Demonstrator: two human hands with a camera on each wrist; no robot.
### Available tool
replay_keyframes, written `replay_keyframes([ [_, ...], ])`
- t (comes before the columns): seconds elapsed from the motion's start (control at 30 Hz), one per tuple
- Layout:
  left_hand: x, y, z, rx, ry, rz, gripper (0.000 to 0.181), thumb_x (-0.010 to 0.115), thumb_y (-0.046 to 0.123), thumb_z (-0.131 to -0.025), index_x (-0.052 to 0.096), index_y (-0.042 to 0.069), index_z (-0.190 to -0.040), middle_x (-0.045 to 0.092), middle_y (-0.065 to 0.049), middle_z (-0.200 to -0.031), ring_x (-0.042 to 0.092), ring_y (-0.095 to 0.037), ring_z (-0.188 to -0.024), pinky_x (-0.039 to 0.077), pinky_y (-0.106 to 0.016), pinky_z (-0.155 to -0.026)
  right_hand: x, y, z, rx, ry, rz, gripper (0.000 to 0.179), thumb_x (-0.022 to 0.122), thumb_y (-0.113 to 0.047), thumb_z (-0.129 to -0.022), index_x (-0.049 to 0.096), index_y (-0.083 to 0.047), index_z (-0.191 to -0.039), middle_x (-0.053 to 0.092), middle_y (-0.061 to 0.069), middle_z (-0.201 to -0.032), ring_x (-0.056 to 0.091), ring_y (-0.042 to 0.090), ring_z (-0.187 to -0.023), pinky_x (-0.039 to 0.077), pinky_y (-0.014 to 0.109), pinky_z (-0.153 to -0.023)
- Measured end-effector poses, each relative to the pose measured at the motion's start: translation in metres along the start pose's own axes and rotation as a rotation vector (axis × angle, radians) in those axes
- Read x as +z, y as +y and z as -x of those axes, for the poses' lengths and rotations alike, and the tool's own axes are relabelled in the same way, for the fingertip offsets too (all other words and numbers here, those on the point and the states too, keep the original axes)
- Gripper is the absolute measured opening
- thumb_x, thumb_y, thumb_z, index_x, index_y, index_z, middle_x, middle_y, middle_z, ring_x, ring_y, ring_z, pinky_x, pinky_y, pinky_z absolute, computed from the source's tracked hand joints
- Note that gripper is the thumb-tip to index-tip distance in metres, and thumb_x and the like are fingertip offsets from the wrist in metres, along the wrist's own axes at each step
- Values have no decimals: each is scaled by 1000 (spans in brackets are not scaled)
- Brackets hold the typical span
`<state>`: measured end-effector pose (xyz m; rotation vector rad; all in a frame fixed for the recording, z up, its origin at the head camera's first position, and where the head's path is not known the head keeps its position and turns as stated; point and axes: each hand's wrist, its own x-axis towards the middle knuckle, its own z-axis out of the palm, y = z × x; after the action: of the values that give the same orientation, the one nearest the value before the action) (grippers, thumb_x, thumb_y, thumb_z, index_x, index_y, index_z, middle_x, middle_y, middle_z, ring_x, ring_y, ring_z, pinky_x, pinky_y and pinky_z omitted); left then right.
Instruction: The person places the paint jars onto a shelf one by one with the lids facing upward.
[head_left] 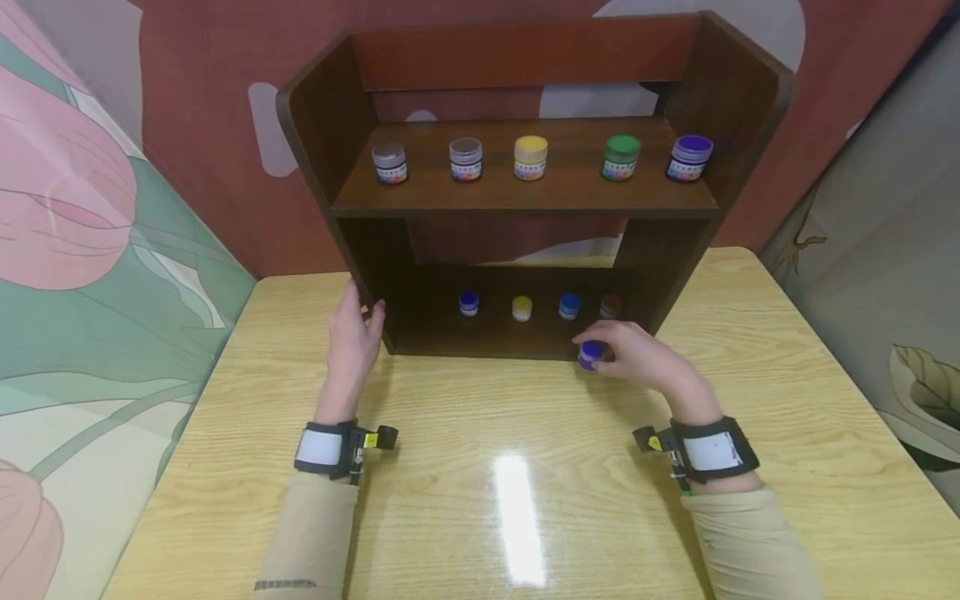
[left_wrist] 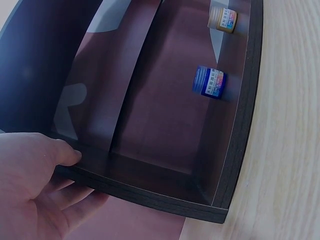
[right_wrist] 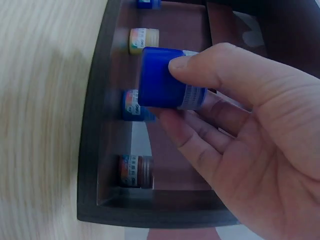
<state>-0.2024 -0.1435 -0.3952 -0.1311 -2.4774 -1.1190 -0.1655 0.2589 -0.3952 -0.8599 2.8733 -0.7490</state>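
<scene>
Between thumb and fingers, my right hand pinches a dark blue paint jar just in front of the lower shelf. Beyond that jar, on the lower shelf, stand a brown jar, a blue jar, a yellow jar and a dark blue jar. My left hand grips the left side panel of the dark wooden rack. The left wrist view shows its thumb inside the panel's edge and its other fingers outside.
The upper shelf carries several jars: a grey-lidded one, another grey-lidded one, a yellow one, a green one and a purple-lidded one. Under the rack lies a light wooden table, with patterned cloth behind.
</scene>
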Motion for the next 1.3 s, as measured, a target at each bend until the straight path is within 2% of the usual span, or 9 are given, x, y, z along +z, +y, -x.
replay_keyframes([
  [0.33,-5,0,-3,9,17,3,37,56,10,-101,47,1,-136,62,-24,-130,62,-39,-120,60,-52,-92,11,-16,-14,-7,-71,-7,26,75,3,-83,72,0,-108,72,16,-110,67,34,-107,58,48,-95],
  [0.53,-8,0,-3,18,24,0,37,55,10,-101,47,0,-135,62,-24,-130,62,-39,-120,60,-52,-92,16,-22,-18,-27,-93,-13,25,76,5,-82,74,-1,-105,73,14,-108,68,33,-106,59,47,-94],
  [0.9,-5,0,-6,41,40,7,34,57,7,-99,49,-2,-132,64,-26,-126,64,-40,-118,61,-51,-90,21,-17,-17,-112,-84,16,28,77,11,-78,76,-1,-103,74,13,-103,69,30,-99,62,40,-88],
  [1.1,-3,-2,-4,29,18,29,34,57,7,-99,49,-3,-131,63,-26,-127,63,-39,-120,62,-49,-90,24,-18,-12,-69,-108,16,30,75,11,-79,76,-3,-105,74,12,-104,69,29,-101,61,40,-89],
  [1.2,-2,-3,-2,21,12,20,35,57,9,-99,49,-2,-132,63,-25,-128,63,-39,-120,62,-48,-90,25,-19,-10,-45,-112,34,35,76,10,-79,73,0,-112,73,16,-111,68,33,-106,60,44,-94],
  [1.3,0,-4,0,20,10,19,36,57,8,-99,48,-2,-133,63,-26,-128,63,-40,-120,62,-48,-91,24,-19,-8,-11,-109,53,40,78,2,-79,69,1,-118,72,18,-113,68,33,-104,60,46,-93],
])
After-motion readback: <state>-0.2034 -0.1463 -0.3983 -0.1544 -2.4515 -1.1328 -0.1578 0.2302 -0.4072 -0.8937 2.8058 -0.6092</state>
